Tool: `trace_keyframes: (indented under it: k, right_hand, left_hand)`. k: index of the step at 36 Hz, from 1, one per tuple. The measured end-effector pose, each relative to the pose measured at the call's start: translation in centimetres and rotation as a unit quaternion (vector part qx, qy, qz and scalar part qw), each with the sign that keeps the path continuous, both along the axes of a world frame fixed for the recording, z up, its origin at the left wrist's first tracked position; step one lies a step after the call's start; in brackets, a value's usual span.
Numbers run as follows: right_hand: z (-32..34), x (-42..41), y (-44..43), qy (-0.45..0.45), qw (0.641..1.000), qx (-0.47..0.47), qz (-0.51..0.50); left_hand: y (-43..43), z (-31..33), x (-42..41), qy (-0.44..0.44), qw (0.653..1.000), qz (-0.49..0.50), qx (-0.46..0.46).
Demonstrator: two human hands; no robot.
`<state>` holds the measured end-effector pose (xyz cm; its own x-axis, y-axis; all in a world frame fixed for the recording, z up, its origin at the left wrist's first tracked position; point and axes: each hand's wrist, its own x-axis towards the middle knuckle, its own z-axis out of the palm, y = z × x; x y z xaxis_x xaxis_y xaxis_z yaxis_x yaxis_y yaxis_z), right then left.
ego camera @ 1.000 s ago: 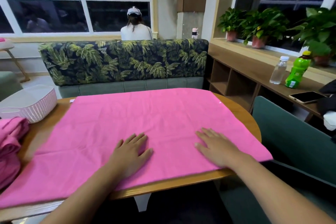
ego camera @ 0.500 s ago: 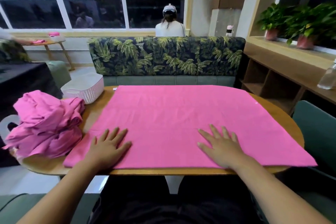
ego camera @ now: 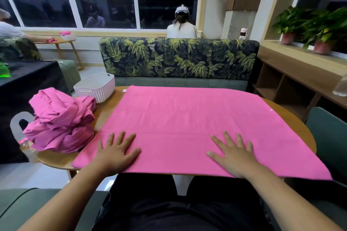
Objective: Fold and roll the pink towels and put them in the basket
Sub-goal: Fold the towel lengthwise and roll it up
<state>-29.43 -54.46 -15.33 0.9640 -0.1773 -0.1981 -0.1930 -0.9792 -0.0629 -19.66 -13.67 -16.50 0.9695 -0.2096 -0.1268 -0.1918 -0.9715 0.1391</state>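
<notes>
Fingers splayed flat, smooth pink towel

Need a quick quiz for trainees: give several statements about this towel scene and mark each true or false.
1. The left hand and right hand both lie flat on the spread pink towel. True.
2. The white basket holds a rolled towel. False: no towel shows inside it.
3. A heap of crumpled pink towels sits left of the spread towel. True.
4. The spread towel is rolled up. False: it lies flat across the table.
</notes>
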Motion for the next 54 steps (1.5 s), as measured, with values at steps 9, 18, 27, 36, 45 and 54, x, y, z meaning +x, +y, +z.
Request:
trace_keyframes:
  k: [9,18,27,36,45,54]
  right_hand:
    - [1.8,-0.7,-2.2,-0.002,0.999,0.022,-0.045]
    - [1.2,-3.5,-11.9,-0.019,0.984,0.044,-0.171]
    - [1.1,-4.3,-9.3,-0.04,0.996,0.041,-0.069]
    - [0.4,-7.1,-8.6,-0.044,0.997,0.03,-0.052]
    - [1.6,-7.5,-4.0,-0.031,0.994,0.021,0.1]
    - [2.2,-7.7,-2.5,-0.043,0.984,0.059,0.162]
  left_hand:
    - [-7.7,2.6,0.8,-0.068,0.997,-0.021,0.004]
    - [-9.9,0.3,1.8,-0.001,0.995,-0.102,-0.01]
    - [-9.5,1.0,-0.4,0.0,0.974,-0.225,-0.016]
    - [-6.7,0.5,-2.5,-0.004,0.977,-0.211,0.001]
    - [-9.2,1.7,-5.8,-0.018,0.956,-0.293,0.027]
    - [-10.8,2.7,-7.0,0.004,0.951,-0.307,-0.027]
